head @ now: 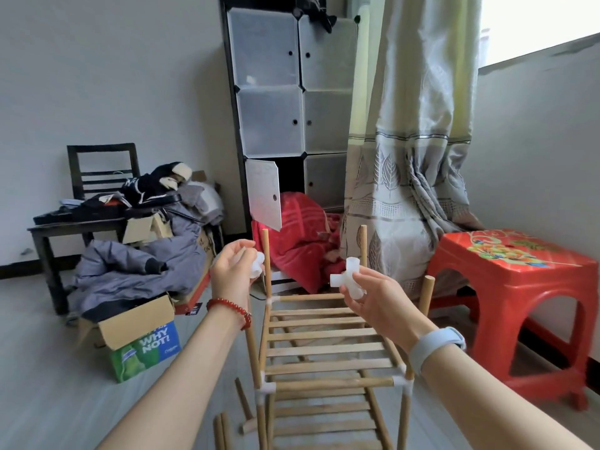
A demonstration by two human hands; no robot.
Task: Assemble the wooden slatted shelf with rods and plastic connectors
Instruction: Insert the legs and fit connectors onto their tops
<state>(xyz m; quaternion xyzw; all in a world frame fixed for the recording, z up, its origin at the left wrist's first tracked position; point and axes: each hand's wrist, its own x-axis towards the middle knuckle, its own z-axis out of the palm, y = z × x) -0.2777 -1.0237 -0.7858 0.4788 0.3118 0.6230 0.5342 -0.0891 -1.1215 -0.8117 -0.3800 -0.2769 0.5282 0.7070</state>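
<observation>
The wooden slatted shelf [328, 349] stands on the floor below my hands, with two slatted tiers joined by white plastic connectors. Upright rods rise from its corners, one at the far left [266, 261], one at the far right [363, 245] and one on the right side [427, 295]. My left hand [232, 264] holds a white plastic connector [258, 264] beside the far left rod's upper part. My right hand [373, 295] pinches another white multi-way connector [349, 277] above the top tier. Loose wooden rods [243, 404] lie on the floor at the shelf's left.
A red plastic stool [519, 287] stands to the right. An open cardboard box [139, 339] and a heap of clothes on a dark chair [97, 196] are to the left. A cube cabinet [292, 108], red blanket and curtain [412, 141] stand behind the shelf.
</observation>
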